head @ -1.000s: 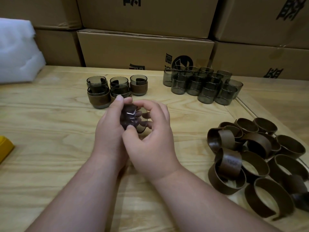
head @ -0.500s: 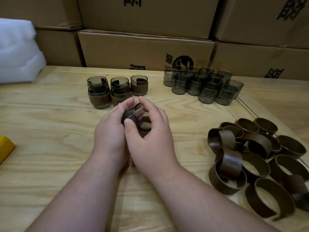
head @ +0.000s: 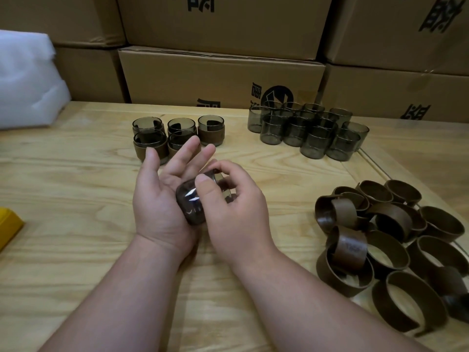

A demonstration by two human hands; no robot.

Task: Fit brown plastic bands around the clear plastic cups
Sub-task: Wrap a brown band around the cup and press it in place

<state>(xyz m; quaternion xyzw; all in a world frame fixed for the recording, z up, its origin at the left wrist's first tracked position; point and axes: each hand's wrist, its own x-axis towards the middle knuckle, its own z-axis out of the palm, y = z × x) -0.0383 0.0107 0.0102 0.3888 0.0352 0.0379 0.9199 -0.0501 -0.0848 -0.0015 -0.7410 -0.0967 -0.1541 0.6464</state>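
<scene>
A person's two bare hands work a smoky clear cup (head: 200,196) above the middle of a pale wooden table (head: 76,199). The left hand (head: 162,199) lies palm up with its fingers (head: 187,153) straight and spread, the cup resting on its side against the palm; the right hand (head: 233,201) curls thumb and fingers round the cup's rim end, where a brown band (head: 189,208) wraps it. At far left centre stand five banded cups (head: 177,134) in two rows; to their right, a cluster of bare cups (head: 309,133) sits before stacked cardboard boxes (head: 220,74). A heap of loose brown bands (head: 396,245) fills the near right. White foam (head: 28,80) lies far left, a yellow object (head: 9,222) at the left edge.
</scene>
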